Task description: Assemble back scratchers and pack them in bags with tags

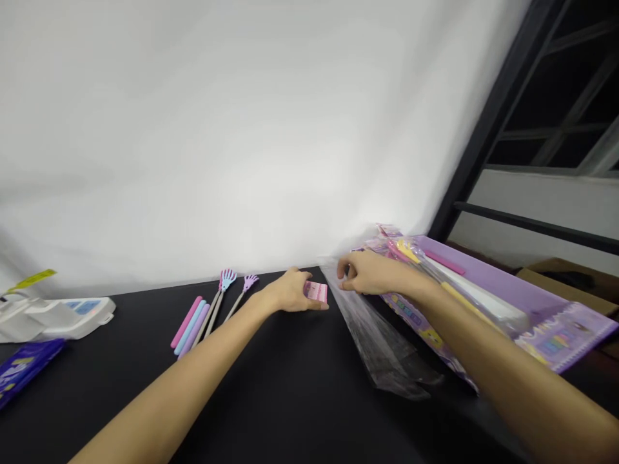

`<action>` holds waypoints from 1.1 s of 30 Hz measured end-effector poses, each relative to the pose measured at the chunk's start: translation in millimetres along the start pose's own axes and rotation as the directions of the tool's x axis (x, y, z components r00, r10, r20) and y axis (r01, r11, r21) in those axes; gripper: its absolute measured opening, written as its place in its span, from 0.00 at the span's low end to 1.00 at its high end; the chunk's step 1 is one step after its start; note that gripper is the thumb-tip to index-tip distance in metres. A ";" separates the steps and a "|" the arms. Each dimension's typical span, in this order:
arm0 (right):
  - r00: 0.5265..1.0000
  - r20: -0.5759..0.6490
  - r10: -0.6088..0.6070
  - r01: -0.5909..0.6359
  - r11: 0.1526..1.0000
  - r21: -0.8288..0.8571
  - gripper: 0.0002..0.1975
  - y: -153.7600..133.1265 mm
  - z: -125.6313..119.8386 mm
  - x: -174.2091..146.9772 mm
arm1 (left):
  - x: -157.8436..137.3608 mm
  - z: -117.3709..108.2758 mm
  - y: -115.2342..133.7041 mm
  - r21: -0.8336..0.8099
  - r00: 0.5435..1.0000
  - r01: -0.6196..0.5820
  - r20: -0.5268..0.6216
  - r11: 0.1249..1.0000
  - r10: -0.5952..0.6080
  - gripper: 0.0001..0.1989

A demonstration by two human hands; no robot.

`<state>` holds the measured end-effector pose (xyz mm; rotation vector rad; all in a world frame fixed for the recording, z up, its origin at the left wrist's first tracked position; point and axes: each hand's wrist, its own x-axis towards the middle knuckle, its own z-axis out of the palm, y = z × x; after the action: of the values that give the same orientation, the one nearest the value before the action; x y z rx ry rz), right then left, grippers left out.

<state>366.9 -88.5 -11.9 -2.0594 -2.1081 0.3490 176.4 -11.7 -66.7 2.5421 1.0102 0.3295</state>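
My left hand reaches to the back of the black table. Its thumb and fingers close around a small stack of pink printed cards, partly hidden by the hand. To its right, my right hand is curled in a pinch at the top end of the clear plastic bags, which lie flat and slanted toward me; the fingertips partly hide the contact. Left of my left hand lie back scratchers with a blue hand-shaped head and a purple one, beside several pastel handles.
A purple tray at the right holds packed back scratchers and printed purple packaging. A white device stands far left with a dark blue packet before it. The white wall bounds the black table behind.
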 end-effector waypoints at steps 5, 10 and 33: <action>0.991 0.061 0.120 -0.121 0.993 0.012 0.10 0.2 23.3 15.2 | 6.1 14.2 -0.9 -0.025 0.999 0.037 -0.001 0.999 -0.037 0.25; 0.960 0.193 0.201 -0.239 0.951 0.196 0.13 -1.0 37.6 17.3 | 15.2 15.9 3.5 -0.018 0.999 -0.018 -0.031 1.000 0.018 0.21; 0.977 0.131 -0.167 0.130 0.959 0.253 0.07 -101.9 32.4 46.5 | -82.4 -98.8 -50.8 0.357 0.895 0.429 -0.039 0.830 -0.445 0.10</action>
<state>258.7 -45.3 -15.6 -1.7744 -2.1630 0.7226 52.2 -9.1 -5.9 2.4938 1.7246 -0.0533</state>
